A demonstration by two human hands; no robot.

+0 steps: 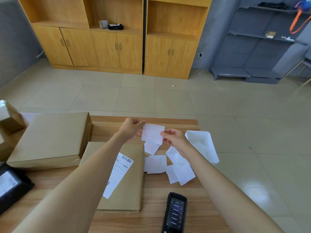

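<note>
A small white label (152, 134) printed in red is held in the air above the far half of the table (176, 122), between the two hands. Its upper left corner is pinched by the left hand (132, 127), and its right edge is pinched by the right hand (174, 137). The hands are set apart by the width of the label, each clamped on its own side. Whether the label has been peeled from a backing cannot be told; the grip suggests that peeling or separating is the step in hand.

Just below the label, a second red-printed slip (151, 147) lies on the table, and nearer the person a stack (154, 164) of white sheets is seen, with loose papers (180, 170) fanned out to its right. A good supply is thus judged to be left.

Left of the stack lies a flat parcel (129, 182), on which a barcoded waybill (118, 172) is already stuck. No red-printed label is seen on it, so that part of the work is judged not yet done, though much of its top is hidden by the left forearm. A larger box (50, 138) beside it, further left, shows no label on its visible faces.

A scanner (175, 214) with a lit screen lies at the near edge, untouched. A white bag (202, 145) rests at the right edge of the table, and a black packet (11, 185) at the far left.
</note>
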